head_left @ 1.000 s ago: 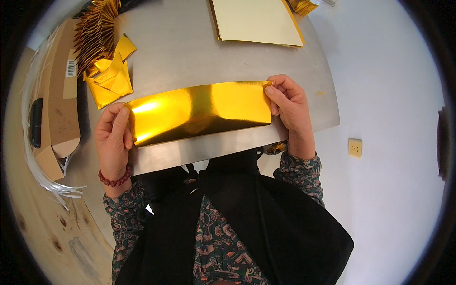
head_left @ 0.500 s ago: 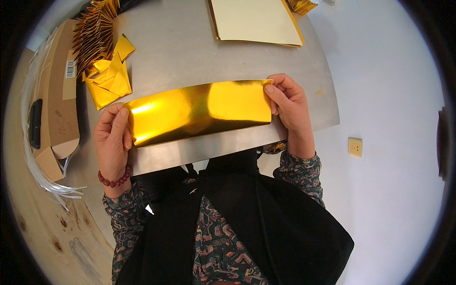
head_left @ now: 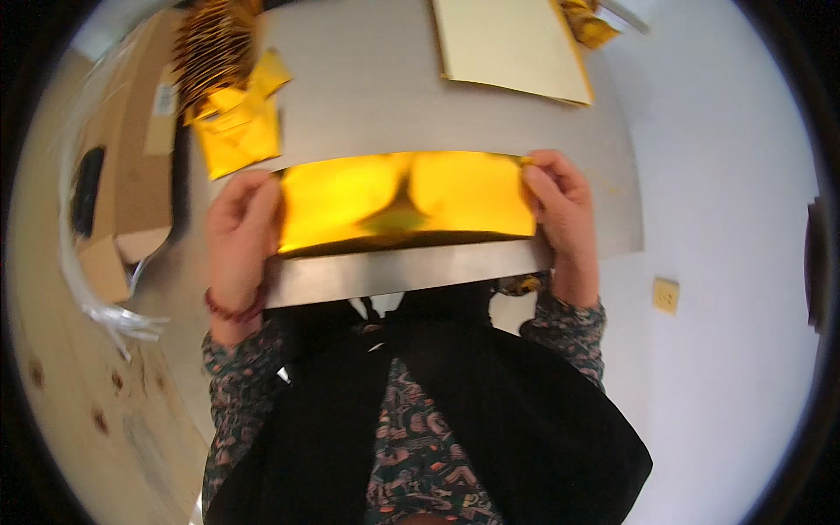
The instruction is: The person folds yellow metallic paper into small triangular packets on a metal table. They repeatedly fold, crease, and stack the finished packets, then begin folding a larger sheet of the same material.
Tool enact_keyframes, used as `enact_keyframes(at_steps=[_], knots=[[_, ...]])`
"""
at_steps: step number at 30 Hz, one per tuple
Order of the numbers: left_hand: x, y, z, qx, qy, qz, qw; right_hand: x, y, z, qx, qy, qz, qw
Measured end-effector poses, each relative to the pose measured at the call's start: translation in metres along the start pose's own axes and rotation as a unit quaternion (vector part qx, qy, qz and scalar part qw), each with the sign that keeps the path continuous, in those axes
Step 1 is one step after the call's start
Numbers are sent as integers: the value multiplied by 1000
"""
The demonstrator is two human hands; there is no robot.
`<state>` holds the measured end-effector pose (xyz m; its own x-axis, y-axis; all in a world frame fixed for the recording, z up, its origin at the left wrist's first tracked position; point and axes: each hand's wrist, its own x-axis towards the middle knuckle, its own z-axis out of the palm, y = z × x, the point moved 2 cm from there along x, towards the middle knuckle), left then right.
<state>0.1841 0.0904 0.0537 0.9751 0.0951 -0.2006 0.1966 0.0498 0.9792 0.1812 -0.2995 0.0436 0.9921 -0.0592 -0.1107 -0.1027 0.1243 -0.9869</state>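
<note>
- Left hand (head_left: 241,229) and right hand (head_left: 560,210) each pinch an end of the gold sheet (head_left: 402,203), near the desk's (head_left: 376,105) front edge.
- Best to keep both ends level and the sheet taut.
- Gold scraps (head_left: 236,131) lie at the far left; a cream pad (head_left: 512,48) at the far edge.

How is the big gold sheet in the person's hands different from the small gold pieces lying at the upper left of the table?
The gold sheet is one long, wide strip; the small gold pieces are several little folded shapes. The sheet is held at its ends by the left hand and the right hand; the pieces lie untouched in a loose heap on the metal table. The sheet shines like a mirror, with a dark reflection; the pieces look duller yellow. Both are gold-coloured.
</note>
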Motion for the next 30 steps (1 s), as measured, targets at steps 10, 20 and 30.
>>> enact_keyframes(at_steps=[10, 20, 30], knots=[[7, 13, 24, 464, -25, 197, 863, 5, -6, 4, -229, -3, 14, 973], [7, 12, 34, 591, -28, 218, 776, 6, -8, 7, -372, 12, -63, 926], [12, 15, 40, 586, -208, 410, 667, 6, -10, 8, -413, 12, -58, 909]])
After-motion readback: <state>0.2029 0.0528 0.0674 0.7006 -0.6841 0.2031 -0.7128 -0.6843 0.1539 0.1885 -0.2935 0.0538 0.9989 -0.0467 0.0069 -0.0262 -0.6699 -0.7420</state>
